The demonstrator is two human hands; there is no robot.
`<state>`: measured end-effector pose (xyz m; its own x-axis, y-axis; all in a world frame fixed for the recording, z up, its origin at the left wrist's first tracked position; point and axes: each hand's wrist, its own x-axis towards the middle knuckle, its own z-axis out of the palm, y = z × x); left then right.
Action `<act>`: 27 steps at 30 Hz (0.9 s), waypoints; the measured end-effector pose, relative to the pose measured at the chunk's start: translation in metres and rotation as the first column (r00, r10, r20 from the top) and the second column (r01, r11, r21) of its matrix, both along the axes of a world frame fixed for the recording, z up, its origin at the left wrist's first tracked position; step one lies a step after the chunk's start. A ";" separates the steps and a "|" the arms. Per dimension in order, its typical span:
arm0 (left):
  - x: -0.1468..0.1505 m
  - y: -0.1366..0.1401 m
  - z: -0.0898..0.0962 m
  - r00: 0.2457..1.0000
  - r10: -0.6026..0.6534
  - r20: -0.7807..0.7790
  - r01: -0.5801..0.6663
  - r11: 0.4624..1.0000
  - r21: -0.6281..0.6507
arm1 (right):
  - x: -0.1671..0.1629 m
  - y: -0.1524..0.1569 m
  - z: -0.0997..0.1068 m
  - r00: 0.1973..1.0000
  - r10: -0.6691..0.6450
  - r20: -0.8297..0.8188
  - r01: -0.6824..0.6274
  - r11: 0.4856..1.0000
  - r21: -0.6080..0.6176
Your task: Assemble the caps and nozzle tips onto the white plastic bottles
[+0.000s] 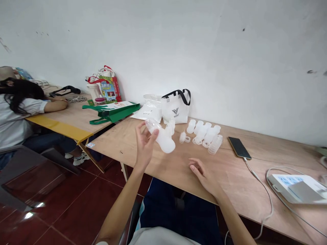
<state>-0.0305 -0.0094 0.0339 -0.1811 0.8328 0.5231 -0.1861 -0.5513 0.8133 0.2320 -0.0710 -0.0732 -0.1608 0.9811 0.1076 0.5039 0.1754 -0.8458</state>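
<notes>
My left hand [145, 144] pinches the upper end of a clear plastic bag with a whitish, translucent rounded piece [166, 141] in its lower end, held above the table. My right hand [203, 175] rests at the table's front part with its fingers loosely bent and nothing in them. Beyond it, several whitish translucent cup-like pieces [203, 130] stand in a group. Beside these are a stack of clear rings [216, 144], a smaller stack of clear rings [182, 137] and a loose ring [187, 139]. Another whitish piece [169, 128] is partly hidden behind the held bag.
A white bag with black handles [176, 110] and a white plastic pouch [149, 109] stand against the wall. To the right lie a phone [239, 147] on a cable and a white power strip [297, 187]. A person [20, 112] leans on the neighbouring table, where a green bag [114, 112] lies.
</notes>
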 end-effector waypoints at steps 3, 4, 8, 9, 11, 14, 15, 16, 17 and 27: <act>-0.020 0.016 -0.004 0.987 0.149 -0.056 -0.148 0.989 0.029 | -0.003 -0.002 0.003 0.998 -0.004 0.059 0.003 1.000 0.008; -0.026 0.021 -0.008 0.982 0.163 -0.096 -0.163 0.987 0.011 | -0.004 -0.002 0.004 0.998 -0.008 0.068 0.007 1.000 0.015; -0.040 0.040 -0.027 0.935 0.151 -0.321 -0.185 0.980 -0.077 | -0.006 -0.003 0.008 0.996 -0.024 0.082 0.020 0.999 0.050; -0.040 0.044 -0.033 0.917 0.162 -0.364 -0.203 0.976 -0.077 | -0.006 -0.003 0.008 0.996 -0.024 0.088 0.019 0.998 0.055; -0.039 0.051 -0.044 0.885 0.192 -0.425 -0.243 0.968 -0.069 | -0.007 -0.003 0.007 0.995 -0.024 0.099 0.018 0.998 0.062; -0.035 0.062 -0.059 0.870 0.157 -0.467 -0.235 0.965 -0.114 | -0.007 -0.002 0.006 0.995 -0.025 0.102 0.018 0.997 0.071; -0.034 0.066 -0.064 0.878 0.120 -0.463 -0.206 0.969 -0.138 | -0.006 -0.002 0.006 0.995 -0.026 0.101 0.018 0.997 0.072; -0.033 0.069 -0.068 0.887 0.078 -0.454 -0.169 0.972 -0.162 | -0.007 -0.002 0.005 0.995 -0.028 0.100 0.021 0.997 0.073; -0.033 0.072 -0.072 0.894 0.041 -0.447 -0.135 0.974 -0.180 | -0.007 -0.002 0.005 0.995 -0.029 0.098 0.022 0.997 0.074; -0.037 0.087 -0.102 0.852 -0.011 -0.524 -0.131 0.963 -0.234 | -0.005 0.000 0.001 0.994 -0.019 0.106 0.010 0.996 0.086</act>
